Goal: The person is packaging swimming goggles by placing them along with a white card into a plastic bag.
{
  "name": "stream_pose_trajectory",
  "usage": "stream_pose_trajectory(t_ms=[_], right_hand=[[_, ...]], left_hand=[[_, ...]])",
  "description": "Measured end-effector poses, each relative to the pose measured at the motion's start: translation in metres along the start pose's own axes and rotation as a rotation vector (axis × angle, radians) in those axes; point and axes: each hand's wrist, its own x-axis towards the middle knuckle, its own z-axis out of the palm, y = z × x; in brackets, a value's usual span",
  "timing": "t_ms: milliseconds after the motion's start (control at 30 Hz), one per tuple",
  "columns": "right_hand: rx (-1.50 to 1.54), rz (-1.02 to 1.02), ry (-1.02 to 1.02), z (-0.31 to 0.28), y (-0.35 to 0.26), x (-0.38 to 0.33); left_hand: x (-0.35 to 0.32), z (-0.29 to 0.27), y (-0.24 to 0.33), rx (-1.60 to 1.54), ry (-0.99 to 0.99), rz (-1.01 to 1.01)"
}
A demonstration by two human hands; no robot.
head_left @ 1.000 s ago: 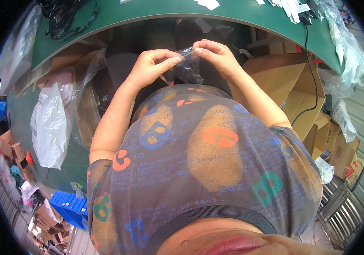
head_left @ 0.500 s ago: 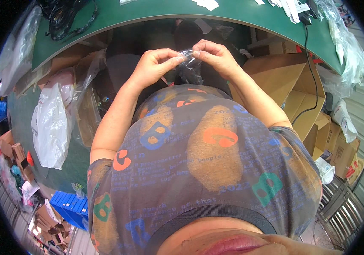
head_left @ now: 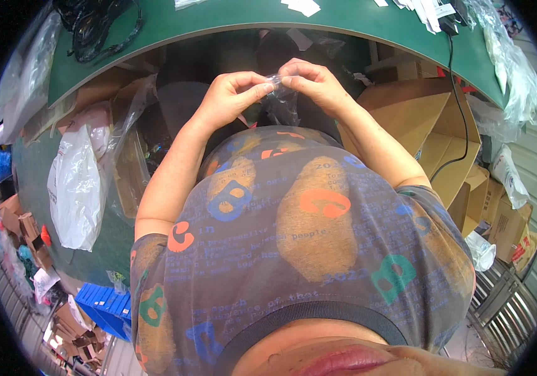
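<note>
A person in a thin, dark printed shirt, scattered with orange, blue and green shapes, bends over the work, forearms raised in front of the chest. The left hand and the right hand meet just below the edge of the green surface, and the fingers of both are pinched on the top edge of a small clear plastic bag. The bag is thin, glossy and crinkled; it hangs between the two hands, above the lap and short of the surface. What it holds, if anything, cannot be told.

On the person's left, a smooth white plastic bag lies bulging on the floor beside an open brown cardboard carton lined with clear film; the carton's contents are too dim to make out. Lower left stands a blue ribbed plastic crate. On the right, open corrugated cardboard boxes stand with flaps spread, their insides appearing bare, with a black cable running down across them.

Farthest off, on the green surface, lie a tangle of black cords, small white paper slips and crumpled clear plastic wrap at the right end.
</note>
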Motion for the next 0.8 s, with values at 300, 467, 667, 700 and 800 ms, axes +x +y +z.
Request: stream_pose_trajectory(t_ms=[300,467,667,700,800], right_hand=[[-0.026,0.029,-0.008,0.002,-0.004,0.003],[-0.115,0.042,-0.018,0.004,-0.011,0.004],[0.037,0.126,-0.076,0.001,-0.01,0.001],[0.037,0.126,-0.076,0.001,-0.012,0.001],[0.063,0.203,-0.08,0.002,-0.022,0.003]], left_hand=[[0.001,0.001,0.002,0.044,0.007,0.047],[0.0,-0.001,0.002,0.058,0.011,0.024],[-0.001,-0.01,-0.014,-0.168,-0.14,0.211],[-0.002,-0.011,-0.01,-0.173,-0.151,0.159],[-0.001,-0.013,-0.012,-0.177,-0.166,0.093]])
